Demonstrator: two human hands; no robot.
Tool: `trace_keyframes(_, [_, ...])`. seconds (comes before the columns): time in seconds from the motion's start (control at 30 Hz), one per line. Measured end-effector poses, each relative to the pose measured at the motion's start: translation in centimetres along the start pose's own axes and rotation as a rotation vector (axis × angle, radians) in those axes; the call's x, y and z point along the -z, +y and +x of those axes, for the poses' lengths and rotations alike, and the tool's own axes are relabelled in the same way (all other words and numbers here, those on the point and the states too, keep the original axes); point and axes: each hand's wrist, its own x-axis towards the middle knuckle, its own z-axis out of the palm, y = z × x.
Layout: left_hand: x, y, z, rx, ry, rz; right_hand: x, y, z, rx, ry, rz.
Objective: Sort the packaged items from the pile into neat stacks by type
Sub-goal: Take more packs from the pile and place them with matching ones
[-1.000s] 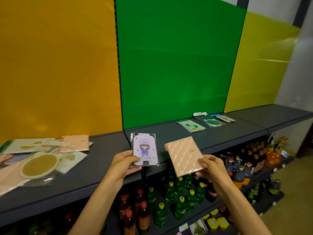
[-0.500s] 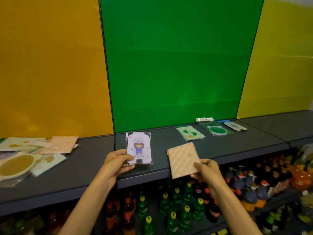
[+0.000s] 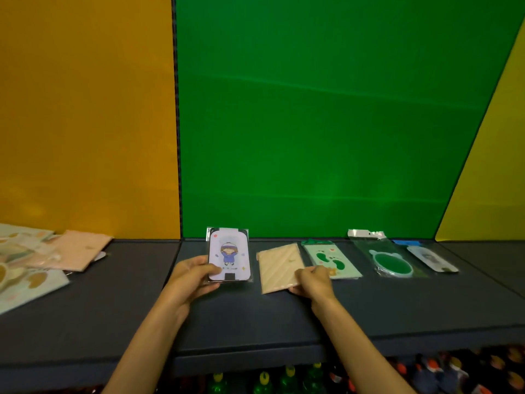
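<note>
Grey shelf [image 3: 255,317], sort looks partly done, early by my read. Row across centre-right holds single packs, one per type: pink pack [image 3: 279,265], green-print pack [image 3: 331,258], green round pack [image 3: 390,261], white pack [image 3: 431,258] far right. None of them looks like a stack yet as far as I can tell.

Left hand [image 3: 189,280] grips the cartoon card [image 3: 229,255], fingers curled round its lower left corner, thumb on the face; card stands just left of the pink pack, not yet laid flat. Right hand [image 3: 312,281] pinches the lower right corner of the pink pack, which lies flat or nearly so on the shelf, its right edge just beside the green-print pack; can't tell if they overlap.

Left to do: pile [image 3: 42,263] at mid-left of the frame, mixed pink and patterned packs overlapping, several at least.

Room: bare shelf between pile and card, also a wide strip along the lower part toward the front edge. Back is closed by orange, green and yellow panels. Front edge drops to bottles [image 3: 264,379] below, so anything slid forward could go over. Row spacing is tight at centre-right.
</note>
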Motion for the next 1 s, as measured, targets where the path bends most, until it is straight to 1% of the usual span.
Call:
trace_keyframes(0.03, [-0.1, 0.1, 0.2, 0.004, 0.007, 0.012, -0.4, -0.1, 0.9, 0.052, 0.01, -0.135])
trace_keyframes(0.1, [-0.4, 0.2, 0.5, 0.014, -0.001, 0.042, -0.8, -0.2, 2.2, 0.155, 0.027, -0.5])
trace_keyframes(0.17, [-0.9, 0.4, 0.7, 0.01, -0.02, 0.077, -1.0, -0.3, 3.2, 0.254, 0.031, -0.761])
trace_keyframes(0.23, [-1.5, 0.5, 0.9, 0.008, -0.022, 0.094, -0.9, -0.3, 3.9, 0.323, 0.029, -0.908])
trace_keyframes(0.37, [-3.7, 0.3, 1.6, 0.011, -0.006, 0.097, -0.3, -0.1, 5.1, 0.421, 0.017, -1.079])
trace_keyframes(0.43, [-5.3, 0.1, 1.9, 0.009, -0.008, 0.104, 0.5, -0.2, 5.5, 0.474, -0.007, -1.094])
trace_keyframes(0.53, [-8.5, -0.1, 2.4, 0.001, -0.024, 0.097, 3.5, -0.6, 6.7, 0.581, -0.011, -0.998])
trace_keyframes(0.6, [-11.2, -0.3, 2.6, 0.007, -0.037, 0.075, 6.7, -0.9, 8.1, 0.674, -0.009, -0.933])
trace_keyframes(0.73, [-18.7, -1.2, 2.8, 0.031, -0.055, 0.044, 14.5, -1.2, 11.9, 0.826, -0.026, -0.924])
trace_keyframes(0.87, [-27.9, -2.6, 2.8, 0.063, -0.107, 0.073, 23.2, -0.4, 16.2, 0.859, 0.028, -0.895])
trace_keyframes(1.0, [-37.3, -4.2, 3.1, 0.099, -0.137, 0.096, 31.6, 0.3, 20.4, 0.841, 0.056, -0.914])
